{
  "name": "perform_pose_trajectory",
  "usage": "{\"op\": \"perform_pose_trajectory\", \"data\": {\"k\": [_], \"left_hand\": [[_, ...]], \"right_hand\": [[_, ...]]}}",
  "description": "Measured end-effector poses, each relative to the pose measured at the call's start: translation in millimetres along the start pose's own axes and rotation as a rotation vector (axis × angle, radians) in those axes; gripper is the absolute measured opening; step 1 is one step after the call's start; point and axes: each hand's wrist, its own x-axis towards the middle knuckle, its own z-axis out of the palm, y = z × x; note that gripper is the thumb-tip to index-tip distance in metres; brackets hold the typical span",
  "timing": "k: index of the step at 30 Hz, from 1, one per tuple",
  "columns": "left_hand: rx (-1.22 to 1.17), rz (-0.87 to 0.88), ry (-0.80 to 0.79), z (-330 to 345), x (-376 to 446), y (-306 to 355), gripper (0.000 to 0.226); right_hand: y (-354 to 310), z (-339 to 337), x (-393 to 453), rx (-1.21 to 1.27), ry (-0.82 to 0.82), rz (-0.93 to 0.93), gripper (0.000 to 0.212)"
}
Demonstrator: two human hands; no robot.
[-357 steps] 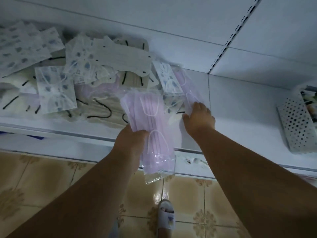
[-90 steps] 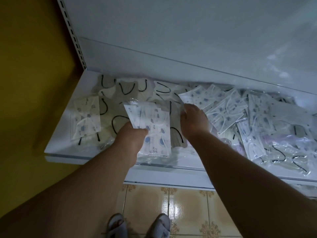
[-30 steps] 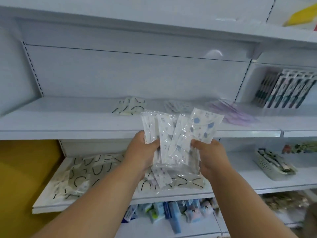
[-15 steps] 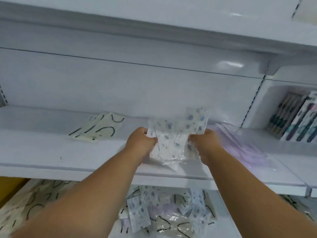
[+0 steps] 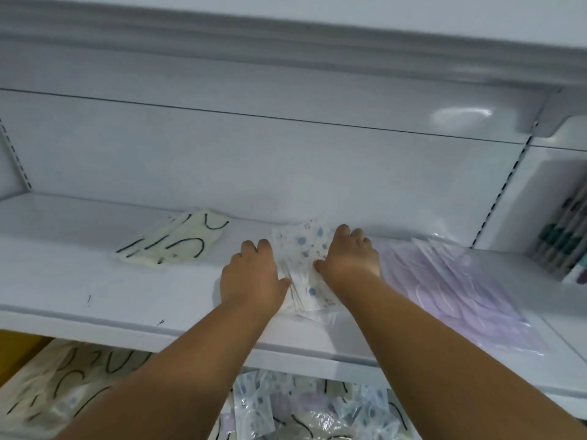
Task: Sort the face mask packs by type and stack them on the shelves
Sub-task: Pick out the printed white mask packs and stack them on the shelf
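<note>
A stack of white mask packs with blue prints (image 5: 301, 249) lies on the white upper shelf (image 5: 95, 281), in the middle. My left hand (image 5: 251, 274) grips its left edge with curled fingers, thumb on top. On the right edge my right hand (image 5: 349, 255) holds it the same way. A small pile of cream packs with black ear loops (image 5: 178, 242) lies to the left. Purple packs (image 5: 444, 281) are spread out to the right.
The lower shelf holds a jumble of mixed mask packs (image 5: 301, 408), with cream ones (image 5: 63, 382) at its left end. Packaged goods (image 5: 565, 246) stand in the neighbouring bay on the right. Another shelf (image 5: 286, 36) hangs close overhead.
Both hands have carried the blue-print packs forward and set them down flat on the upper shelf between the cream and purple piles. The view has moved closer.
</note>
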Motion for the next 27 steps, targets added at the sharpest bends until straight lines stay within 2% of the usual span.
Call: {"op": "perform_pose_trajectory", "data": {"k": [2, 7, 14, 18, 21, 27], "left_hand": [[-0.009, 0.054, 0.026, -1.3, -0.7, -1.1, 0.05], [-0.15, 0.127, 0.024, -10.6, -10.2, -15.7, 0.035], [-0.333, 0.24, 0.106, -39.3, -53.0, -63.9, 0.026], [-0.407, 0.302, 0.15, -61.6, -94.6, -116.4, 0.023], [-0.367, 0.342, 0.126, -72.4, -128.2, -171.3, 0.023], [-0.245, 0.27, 0.032, -73.1, -200.0, -280.3, 0.019]], "right_hand": [[-2.7, -1.7, 1.4, -0.04, 0.049, -0.029, 0.055], [-11.7, -10.3, -14.8, 0.079, 0.098, -0.123, 0.03], [-54.2, -20.8, -85.3, 0.205, 0.223, -0.15, 0.028], [-95.4, -19.0, -145.5, 0.299, 0.289, -0.15, 0.024], [-135.1, -5.8, -198.9, 0.368, 0.314, -0.158, 0.019], [-203.7, 31.7, -281.8, 0.402, 0.194, -0.315, 0.008]]}}
